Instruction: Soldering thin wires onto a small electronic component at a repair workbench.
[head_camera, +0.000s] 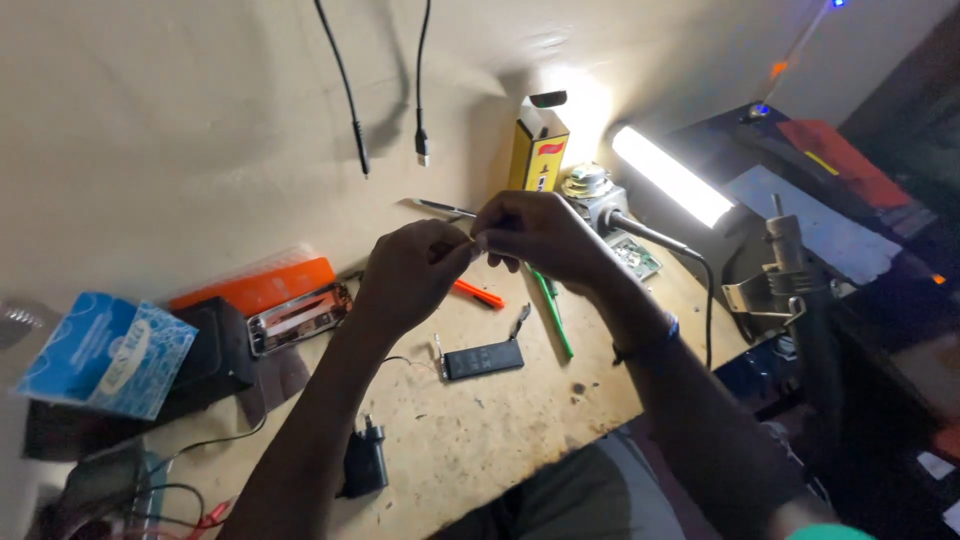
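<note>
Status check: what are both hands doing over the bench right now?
Left hand and right hand raised together, fingertips pinching something too small to make out. Black battery flat on bench below, untouched. Green stick and orange tool lying beneath hands.

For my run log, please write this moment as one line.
left hand: fingertips pinched, meets right | right hand: pinched, item too small to tell | below: phone battery on workbench

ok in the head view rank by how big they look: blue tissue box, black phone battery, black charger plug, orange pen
1. blue tissue box
2. black phone battery
3. black charger plug, close to the battery and nearer the camera, so unsure
4. orange pen
</note>
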